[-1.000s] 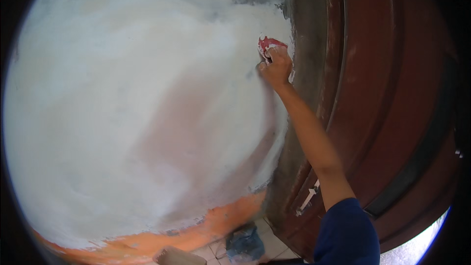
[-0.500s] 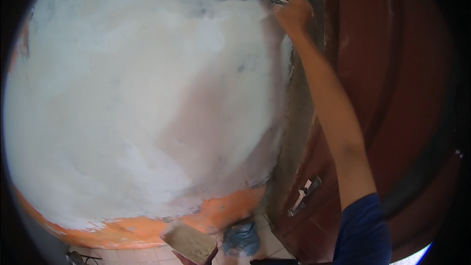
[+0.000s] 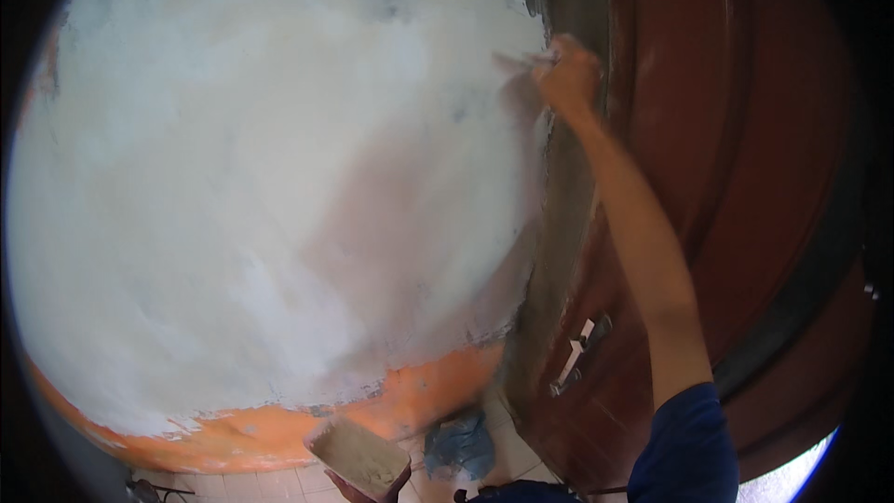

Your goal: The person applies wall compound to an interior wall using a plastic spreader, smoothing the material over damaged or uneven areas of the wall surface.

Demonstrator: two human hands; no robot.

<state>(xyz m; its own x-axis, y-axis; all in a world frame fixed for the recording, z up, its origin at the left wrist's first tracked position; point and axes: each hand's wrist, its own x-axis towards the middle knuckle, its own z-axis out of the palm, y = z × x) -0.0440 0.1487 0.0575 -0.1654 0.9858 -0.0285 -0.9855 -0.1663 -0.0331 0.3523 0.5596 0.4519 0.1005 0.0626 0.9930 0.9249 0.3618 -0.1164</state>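
My right arm reaches up along the wall's right edge. In my right hand [image 3: 570,79] is a putty knife [image 3: 518,62], smeared by motion, its blade side against or close to the white-coated wall [image 3: 233,149]. My fingers are closed around its handle. Low in the view, my left hand [image 3: 348,490] grips a rectangular tub [image 3: 335,468] from below. Pale putty [image 3: 361,456] lies inside it. Much of the left hand is hidden beneath the tub.
A dark red door [image 3: 680,130] with a metal handle [image 3: 575,354] stands on the right, beside a grey frame strip [image 3: 549,289]. Orange paint [image 3: 438,382] shows along the wall's bottom. A bluish plastic bag [image 3: 459,447] lies on the tiled floor [image 3: 512,452].
My right hand has moved down along the wall's edge with the putty knife. The dark patch near the upper right edge is now more covered in white. The tub has hardly moved.
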